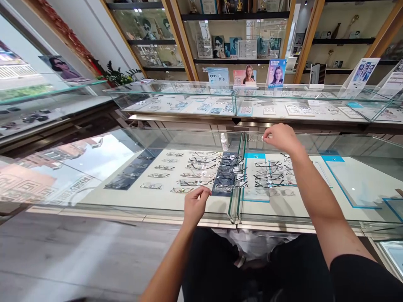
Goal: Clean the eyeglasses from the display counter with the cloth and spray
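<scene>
My right hand point(280, 136) is raised over the far edge of the glass counter, its thumb and fingers pinched on a pair of eyeglasses point(257, 138) with a thin, pale frame. Lower down, my left hand point(195, 203) hangs over the near part of the counter with its fingers curled together, and nothing shows in them. Between the hands, several dark-framed eyeglasses point(233, 172) lie in a column across the seam of the counter. Another column of eyeglasses point(269, 174) is to the right, and more eyeglasses point(198, 174) are to the left.
A small white bottle point(224, 142) stands near the far edge, left of the seam. Glass display cases point(189, 98) with eyewear and upright cards run behind the counter point(103, 205). A side case point(31, 115) holds sunglasses. My legs point(208, 268) are close below the near edge.
</scene>
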A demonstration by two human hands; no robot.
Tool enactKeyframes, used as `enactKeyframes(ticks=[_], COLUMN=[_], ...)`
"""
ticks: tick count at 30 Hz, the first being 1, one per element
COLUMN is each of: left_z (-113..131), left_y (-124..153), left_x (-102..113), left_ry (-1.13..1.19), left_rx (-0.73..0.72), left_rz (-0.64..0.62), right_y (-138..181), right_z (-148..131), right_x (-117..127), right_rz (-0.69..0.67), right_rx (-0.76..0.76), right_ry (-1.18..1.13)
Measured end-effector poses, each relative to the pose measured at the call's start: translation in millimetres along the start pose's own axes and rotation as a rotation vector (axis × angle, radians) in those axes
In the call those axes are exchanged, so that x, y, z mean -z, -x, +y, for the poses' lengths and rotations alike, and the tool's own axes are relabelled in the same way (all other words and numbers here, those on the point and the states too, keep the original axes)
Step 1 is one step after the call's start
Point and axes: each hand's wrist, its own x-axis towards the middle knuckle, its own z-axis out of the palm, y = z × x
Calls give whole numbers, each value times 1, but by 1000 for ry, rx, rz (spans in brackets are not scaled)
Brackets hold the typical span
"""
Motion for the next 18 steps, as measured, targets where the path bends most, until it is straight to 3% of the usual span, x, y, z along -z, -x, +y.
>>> enactKeyframes(ticks=[8,18], left_z=[-17,-24], left_y=[-15,-23], left_x=[-5,-5], left_ry=[97,203], left_rx=[41,24], left_rz=[-85,-59], right_y=[-33,-40], right_z=[9,12], right_x=[-51,-73], right_rz=[-296,-462], right_rx=[-42,-63], right_ry=[41,85])
